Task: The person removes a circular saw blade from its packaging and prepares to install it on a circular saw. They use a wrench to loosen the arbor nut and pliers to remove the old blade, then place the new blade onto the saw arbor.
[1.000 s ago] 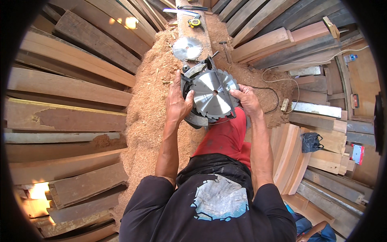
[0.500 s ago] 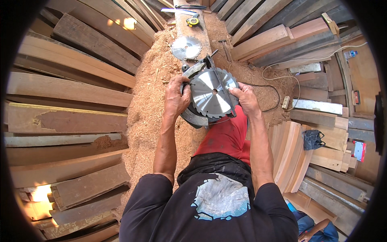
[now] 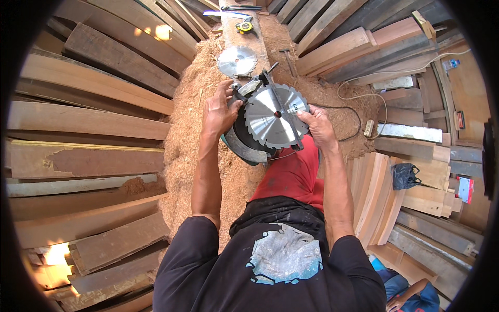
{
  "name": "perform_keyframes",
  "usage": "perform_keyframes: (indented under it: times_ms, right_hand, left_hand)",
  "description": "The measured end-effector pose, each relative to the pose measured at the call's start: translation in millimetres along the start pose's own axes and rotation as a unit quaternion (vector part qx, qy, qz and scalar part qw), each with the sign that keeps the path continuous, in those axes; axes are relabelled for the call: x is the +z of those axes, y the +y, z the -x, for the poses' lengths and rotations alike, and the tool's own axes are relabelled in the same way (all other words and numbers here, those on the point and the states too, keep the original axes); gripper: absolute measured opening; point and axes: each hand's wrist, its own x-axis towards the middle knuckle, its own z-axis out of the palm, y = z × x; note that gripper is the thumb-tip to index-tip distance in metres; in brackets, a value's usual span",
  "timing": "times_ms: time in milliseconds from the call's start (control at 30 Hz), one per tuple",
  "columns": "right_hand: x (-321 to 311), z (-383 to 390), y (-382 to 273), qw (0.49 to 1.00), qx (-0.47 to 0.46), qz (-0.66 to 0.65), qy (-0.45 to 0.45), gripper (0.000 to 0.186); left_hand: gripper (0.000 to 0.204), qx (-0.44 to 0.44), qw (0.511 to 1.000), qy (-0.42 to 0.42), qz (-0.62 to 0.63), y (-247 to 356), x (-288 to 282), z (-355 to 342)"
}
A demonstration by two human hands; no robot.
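Observation:
A circular saw (image 3: 242,144) lies on its side above my red-trousered leg, its round silver toothed blade (image 3: 265,125) facing up. A dark straight bar crosses the blade's right part. My right hand (image 3: 318,125) pinches the blade's right edge, thumb on top, fingers hidden beneath. At the saw's upper left, my left hand (image 3: 220,110) has its fingers and thumb apart beside the guard; the fingertips are close to a dark part there, and contact is unclear. Just beyond the saw, a second saw blade (image 3: 237,61) lies flat on a wooden plank (image 3: 253,47).
A yellow-black tape measure (image 3: 244,27) sits farther up the plank, with a hammer (image 3: 288,62) to its right. Sawdust (image 3: 189,135) covers the ground. Stacked boards (image 3: 88,119) rise on both sides. A cable (image 3: 358,122) curls at right. Another person's arm (image 3: 410,295) shows lower right.
My left hand has shifted left off the guard's edge, its fingers spreading. More of the saw's left side shows. The right hand stays on the blade's edge.

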Motion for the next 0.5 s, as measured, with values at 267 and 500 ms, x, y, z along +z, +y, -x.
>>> perform_keyframes:
  times_ms: [267, 500]
  right_hand:
    - [-1.7, 5.7, 9.3, 0.999, -0.026, -0.019, 0.038, 0.017]
    - [3.9, 7.4, 13.2, 0.995, -0.041, -0.076, 0.041, 0.02]
  left_hand:
    - [0.049, 0.056, 0.994, -0.07, -0.061, 14.7, -1.0, -14.5]
    - [0.055, 0.067, 0.996, -0.042, -0.049, 4.8, 2.4, -11.9]
